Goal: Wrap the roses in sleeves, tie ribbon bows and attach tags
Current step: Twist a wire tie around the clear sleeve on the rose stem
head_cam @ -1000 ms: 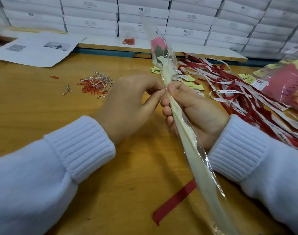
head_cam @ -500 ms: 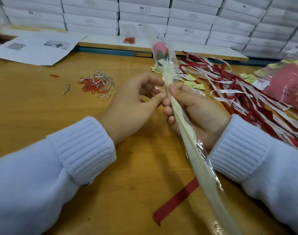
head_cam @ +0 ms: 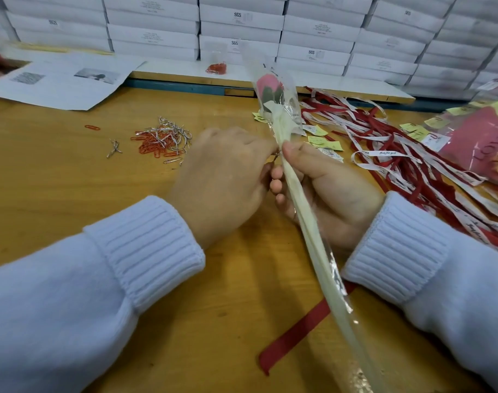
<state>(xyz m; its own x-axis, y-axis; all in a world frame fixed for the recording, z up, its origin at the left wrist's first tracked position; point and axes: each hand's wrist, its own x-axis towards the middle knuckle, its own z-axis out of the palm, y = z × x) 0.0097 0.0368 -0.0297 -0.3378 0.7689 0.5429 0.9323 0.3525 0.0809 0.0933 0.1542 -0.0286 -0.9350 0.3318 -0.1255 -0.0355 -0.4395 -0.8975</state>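
A heap of paper clips (head_cam: pixel 159 143) lies at the worktop's (head_cam: pixel 57 194) 10 o'clock. The left hand (head_cam: pixel 225 177), fingers curled, pinches at the sleeved rose (head_cam: pixel 305 219) just under the bloom; whether something small sits between its fingertips I cannot tell. The rose is held above mid-worktop, its long axis running from 5 to 11 o'clock and the bloom pointing away toward 11. The right hand (head_cam: pixel 327 191) is wrapped round the stem. Ribbons (head_cam: pixel 398 160) sprawl at 2 o'clock.
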